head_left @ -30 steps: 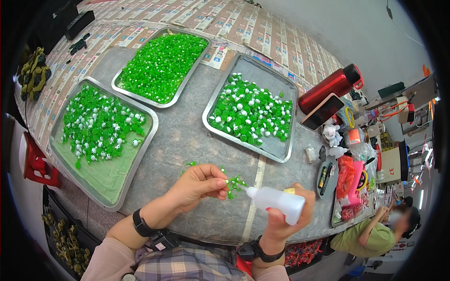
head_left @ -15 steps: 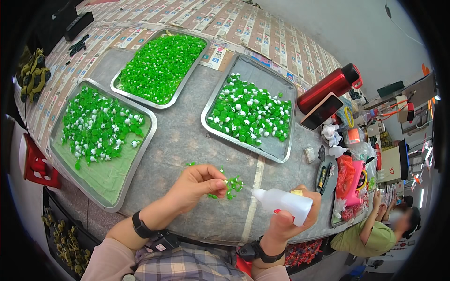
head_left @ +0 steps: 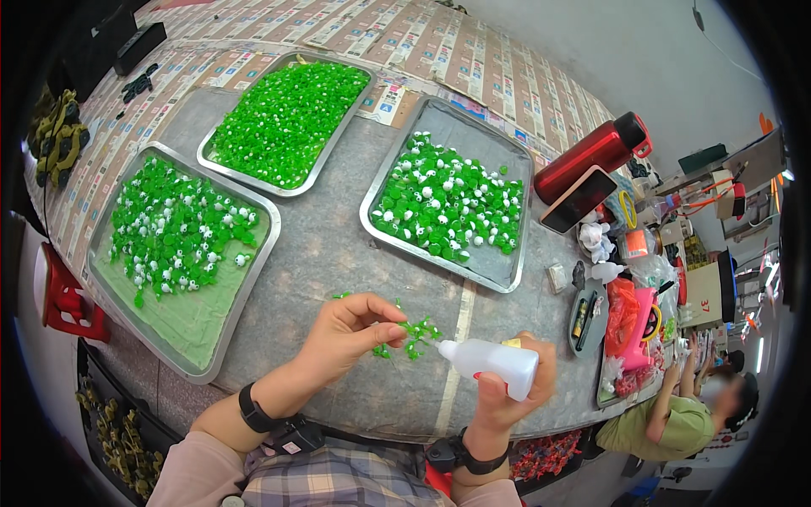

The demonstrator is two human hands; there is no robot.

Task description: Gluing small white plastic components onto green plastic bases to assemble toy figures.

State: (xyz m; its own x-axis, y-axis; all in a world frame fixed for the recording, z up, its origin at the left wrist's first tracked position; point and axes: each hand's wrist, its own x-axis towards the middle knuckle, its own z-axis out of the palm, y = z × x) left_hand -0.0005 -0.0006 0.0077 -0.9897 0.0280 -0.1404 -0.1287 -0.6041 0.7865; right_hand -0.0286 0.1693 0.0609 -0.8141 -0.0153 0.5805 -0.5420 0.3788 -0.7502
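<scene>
Left hand [head_left: 346, 334] pinches a small green piece [head_left: 411, 329], right hand [head_left: 507, 397] grips a white squeeze bottle [head_left: 490, 362] beside it

Your left hand [head_left: 351, 336] is bare, with a black band around the wrist just behind it. A pale pink sleeve begins further back on that forearm. Your right hand [head_left: 507, 390] is bare too — its nails are painted red, and a black watch with a chunky case sits just below the wrist. Between the two forearms shows a plaid shirt — grey, blue and pink checks.
</scene>
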